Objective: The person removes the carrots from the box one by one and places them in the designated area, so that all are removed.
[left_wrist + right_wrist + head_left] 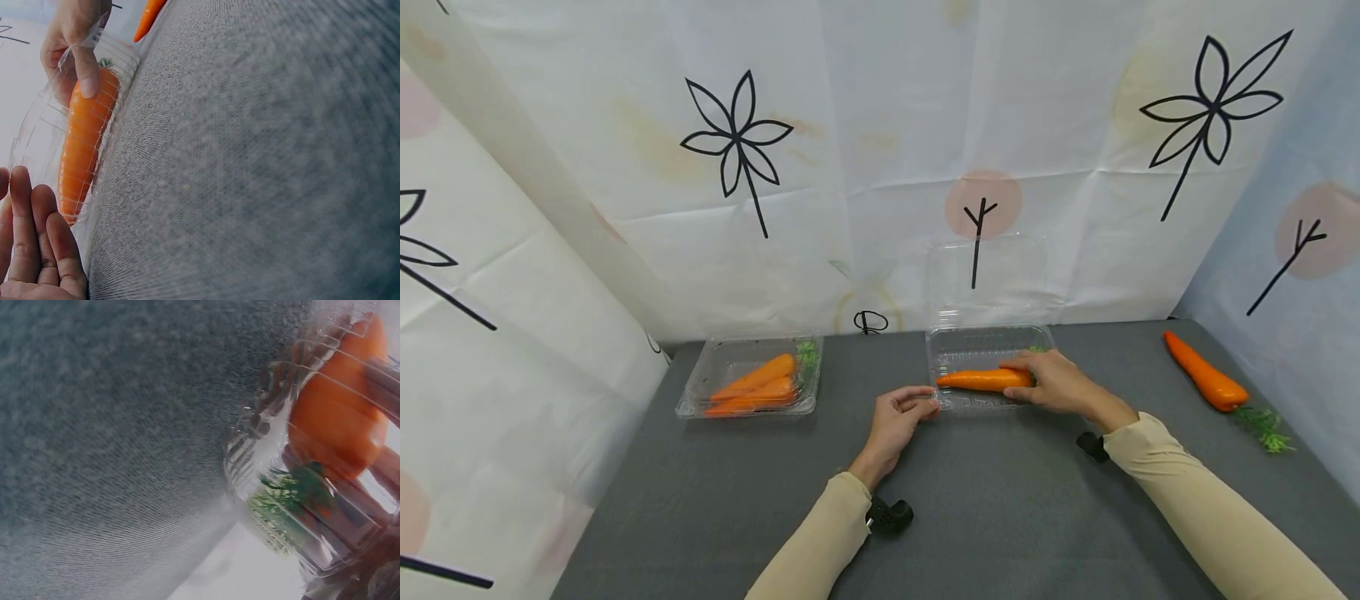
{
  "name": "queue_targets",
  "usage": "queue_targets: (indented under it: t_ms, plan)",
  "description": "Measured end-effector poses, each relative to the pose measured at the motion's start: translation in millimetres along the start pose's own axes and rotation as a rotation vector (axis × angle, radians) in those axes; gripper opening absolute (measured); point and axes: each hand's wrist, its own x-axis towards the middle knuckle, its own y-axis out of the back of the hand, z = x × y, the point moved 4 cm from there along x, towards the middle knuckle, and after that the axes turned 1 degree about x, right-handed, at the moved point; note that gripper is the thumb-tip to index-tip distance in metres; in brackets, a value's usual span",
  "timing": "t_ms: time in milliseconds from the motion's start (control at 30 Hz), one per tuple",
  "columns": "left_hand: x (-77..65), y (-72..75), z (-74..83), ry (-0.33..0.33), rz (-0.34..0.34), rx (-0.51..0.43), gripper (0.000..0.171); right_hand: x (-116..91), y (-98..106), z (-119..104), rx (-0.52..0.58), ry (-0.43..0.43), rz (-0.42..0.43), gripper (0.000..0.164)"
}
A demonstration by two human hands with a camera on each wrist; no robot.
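From the head view: a dark grey cloth surface (pixel 970 517) runs back to a pale hanging sheet (pixel 865 108) printed with black line flowers and faint pink discs; more sheeting walls both sides, the right one bluish. Clear box (pixel 988 339) at the back, right of middle, lid raised against the sheet. A carrot (pixel 973 381) lies lengthwise inside its near side; right hand (pixel 1054 383) grips its thick end, thumb on the near side. Left hand (pixel 895 421) pinches the box's near left corner. Lidded box (pixel 687 408) to the left, orange carrots (pixel 756 387) within. Loose carrot (pixel 1208 375) on the cloth, far right, green top toward the near edge. From the left wrist: coarse grey weave fills most of it; three left fingers lie nearly straight, close together. From the right wrist: blurred, but the thick end and green frond seem to show through the ribbed plastic wall, cloth alongside.
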Motion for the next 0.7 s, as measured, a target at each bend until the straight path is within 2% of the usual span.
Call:
queue_targets:
  t_ms: [300,700]
  plan:
    - [-0.8,-0.4,0.3,-0.008,-0.005,-0.002,0.028,-4.8,1.2,-2.1,0.006,0.026,0.063,0.043]
    - [0.6,0.8,-0.7,-0.02,-0.009,0.009,0.028,-6.7,7.5,6.6,0.303,0.002,0.182,0.04]
